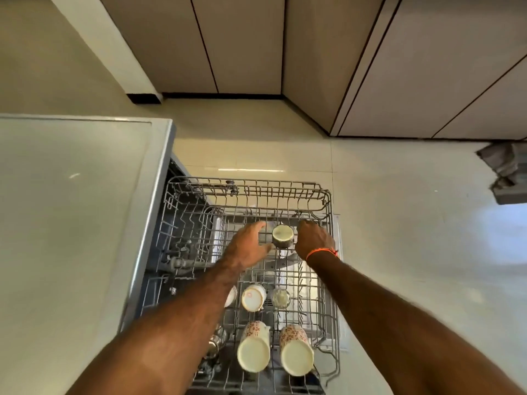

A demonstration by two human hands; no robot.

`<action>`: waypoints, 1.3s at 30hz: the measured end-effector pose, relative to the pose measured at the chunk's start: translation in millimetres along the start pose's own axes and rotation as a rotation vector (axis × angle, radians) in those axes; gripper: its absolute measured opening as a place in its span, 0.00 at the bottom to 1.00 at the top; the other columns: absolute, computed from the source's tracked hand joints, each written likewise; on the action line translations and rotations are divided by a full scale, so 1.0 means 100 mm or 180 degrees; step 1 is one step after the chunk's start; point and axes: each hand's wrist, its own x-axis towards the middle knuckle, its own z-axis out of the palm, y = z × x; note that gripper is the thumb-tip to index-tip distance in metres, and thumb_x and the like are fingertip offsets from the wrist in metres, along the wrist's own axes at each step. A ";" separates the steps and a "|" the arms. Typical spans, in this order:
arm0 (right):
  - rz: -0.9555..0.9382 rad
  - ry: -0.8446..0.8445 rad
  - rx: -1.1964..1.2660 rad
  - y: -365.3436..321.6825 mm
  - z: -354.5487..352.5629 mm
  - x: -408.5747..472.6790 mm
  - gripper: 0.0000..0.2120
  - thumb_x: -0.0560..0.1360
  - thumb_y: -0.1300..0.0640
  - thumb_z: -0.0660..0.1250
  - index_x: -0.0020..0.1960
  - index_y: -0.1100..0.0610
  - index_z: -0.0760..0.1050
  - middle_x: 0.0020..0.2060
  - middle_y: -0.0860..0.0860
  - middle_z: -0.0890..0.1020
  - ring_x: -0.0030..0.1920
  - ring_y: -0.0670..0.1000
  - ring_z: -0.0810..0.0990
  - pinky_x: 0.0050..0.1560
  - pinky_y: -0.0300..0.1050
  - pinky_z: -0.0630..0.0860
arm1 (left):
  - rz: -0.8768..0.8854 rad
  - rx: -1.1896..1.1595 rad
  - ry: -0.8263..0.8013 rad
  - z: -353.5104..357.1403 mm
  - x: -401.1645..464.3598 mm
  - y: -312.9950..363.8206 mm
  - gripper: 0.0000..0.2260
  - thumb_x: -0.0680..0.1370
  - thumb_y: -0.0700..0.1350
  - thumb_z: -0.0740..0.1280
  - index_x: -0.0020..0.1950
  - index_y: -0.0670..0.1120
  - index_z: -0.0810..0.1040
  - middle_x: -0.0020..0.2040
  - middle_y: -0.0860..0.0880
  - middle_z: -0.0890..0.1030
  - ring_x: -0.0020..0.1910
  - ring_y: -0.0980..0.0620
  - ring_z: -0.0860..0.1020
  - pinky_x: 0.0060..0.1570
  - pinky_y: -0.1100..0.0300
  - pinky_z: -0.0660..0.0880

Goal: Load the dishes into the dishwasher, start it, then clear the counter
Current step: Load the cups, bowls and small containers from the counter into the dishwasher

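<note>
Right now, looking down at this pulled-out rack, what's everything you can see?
Dishwasher rack: one, grey wire, pulled out over the floor.
Patterned mugs: two, cream with red print, upside down, near end of the rack.
Small cup: one, cream, upturned, mid-rack.
Glass: one, clear, beside that cup.
Steel cup: one, metallic, far end, between both hands.
Counter: one, pale grey, left.
Cabinets: beige, far side.
Left hand: open, beside the steel cup.
Right hand: orange wrist thread; grip unclear.
</note>
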 end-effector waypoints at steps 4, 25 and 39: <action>-0.0606 -0.0150 0.0021 -0.19 -0.29 -0.47 0.14 0.77 0.54 0.67 0.63 0.52 0.76 0.57 0.54 0.82 0.55 0.58 0.82 0.53 0.52 0.81 | -0.0118 0.0083 0.0184 -0.18 -0.66 0.12 0.36 0.77 0.56 0.72 0.80 0.48 0.62 0.78 0.46 0.67 0.74 0.45 0.69 0.73 0.48 0.68; -0.3631 -0.0515 -0.0435 -2.12 -0.21 -3.35 0.23 0.75 0.57 0.69 0.70 0.53 0.73 0.68 0.55 0.77 0.66 0.58 0.76 0.68 0.49 0.70 | -0.1722 -0.0089 0.2183 -0.12 -5.09 -0.53 0.14 0.74 0.58 0.62 0.38 0.48 0.75 0.47 0.48 0.84 0.47 0.44 0.82 0.48 0.50 0.80; -0.4877 -0.1035 -0.0793 -3.65 0.92 -5.16 0.25 0.74 0.54 0.68 0.71 0.52 0.72 0.69 0.52 0.76 0.68 0.54 0.74 0.70 0.47 0.68 | -0.2786 -0.0489 0.3271 0.52 -7.17 -1.81 0.12 0.75 0.57 0.72 0.53 0.53 0.82 0.57 0.50 0.84 0.59 0.48 0.79 0.61 0.54 0.73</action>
